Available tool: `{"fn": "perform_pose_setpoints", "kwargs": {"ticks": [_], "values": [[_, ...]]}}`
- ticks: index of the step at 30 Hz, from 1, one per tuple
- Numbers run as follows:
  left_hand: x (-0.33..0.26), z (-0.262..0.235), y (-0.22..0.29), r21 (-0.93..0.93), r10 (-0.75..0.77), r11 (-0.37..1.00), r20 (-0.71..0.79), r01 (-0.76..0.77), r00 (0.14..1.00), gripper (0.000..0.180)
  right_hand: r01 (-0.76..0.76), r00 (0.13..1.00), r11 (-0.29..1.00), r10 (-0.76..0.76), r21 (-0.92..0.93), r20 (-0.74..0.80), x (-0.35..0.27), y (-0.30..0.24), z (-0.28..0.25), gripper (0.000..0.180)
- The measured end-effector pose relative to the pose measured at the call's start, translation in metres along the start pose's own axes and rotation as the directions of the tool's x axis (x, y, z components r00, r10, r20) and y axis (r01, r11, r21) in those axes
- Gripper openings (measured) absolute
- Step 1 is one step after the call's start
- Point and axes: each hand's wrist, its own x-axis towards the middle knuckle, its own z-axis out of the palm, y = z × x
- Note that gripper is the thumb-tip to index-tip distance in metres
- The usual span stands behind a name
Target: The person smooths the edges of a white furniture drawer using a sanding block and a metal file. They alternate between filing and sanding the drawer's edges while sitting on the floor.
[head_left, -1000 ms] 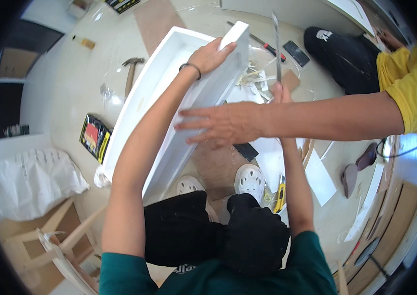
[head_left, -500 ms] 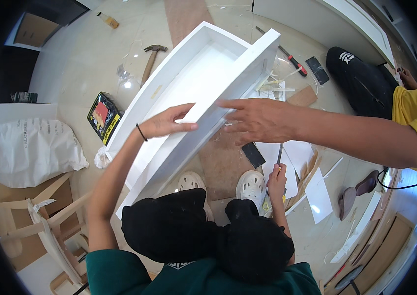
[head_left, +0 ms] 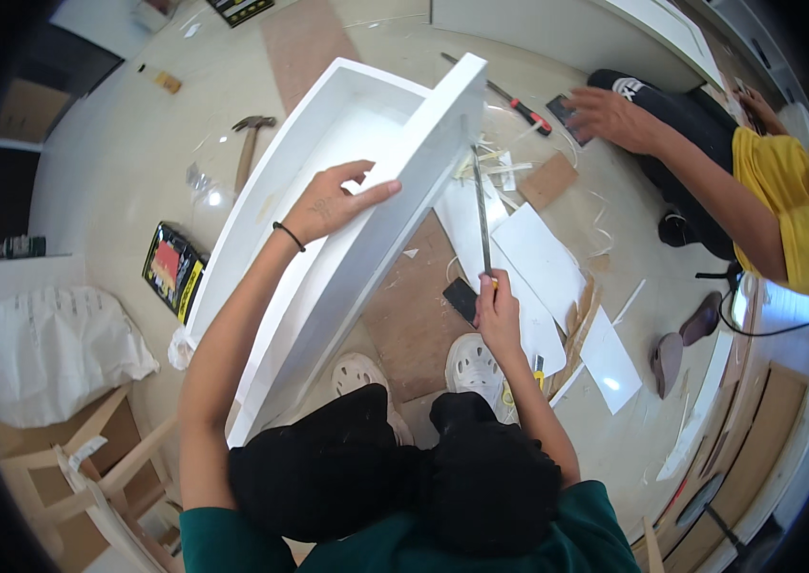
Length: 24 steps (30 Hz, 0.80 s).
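A white, drawer-like box (head_left: 435, 119) stands tilted in front of my knees, its long front panel running from far right to near left. My left hand (head_left: 328, 199) grips the panel's top edge, thumb on the outer side and fingers over the inside. In my right hand (head_left: 497, 310) is a long, narrow metal file (head_left: 483, 210) with a yellowish handle. Its blade points up and away, the tip close to the panel's outer face; whether it touches, I cannot tell.
At right a person in a yellow shirt (head_left: 775, 181) reaches out a hand (head_left: 609, 116). A hammer (head_left: 247, 158), a red-handled tool (head_left: 530, 116), white sheets (head_left: 543, 253) and a dark flat block (head_left: 461, 301) lie on the floor. A wooden stool (head_left: 89, 477) stands near left.
My right hand has raised the file from beside my foot toward the panel. The other person's hand has withdrawn from the panel to the right. My left hand keeps its hold.
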Motion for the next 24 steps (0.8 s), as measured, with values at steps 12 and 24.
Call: {"fn": "perform_pose_setpoints", "kwargs": {"ticks": [12, 24], "values": [[0.08, 0.017, 0.075, 0.134, 0.13, 0.984, -0.059, -0.121, 0.99, 0.059, 0.218, 0.973, 0.93, -0.23, -0.297, -0.005, 0.051, -0.12, -0.019, 0.025], [0.084, 0.027, 0.084, 0.188, 0.086, 0.979, -0.067, -0.072, 0.994, 0.058, 0.346, 0.886, 0.76, -0.457, -0.551, -0.074, 0.155, -0.151, -0.031, 0.033]]}}
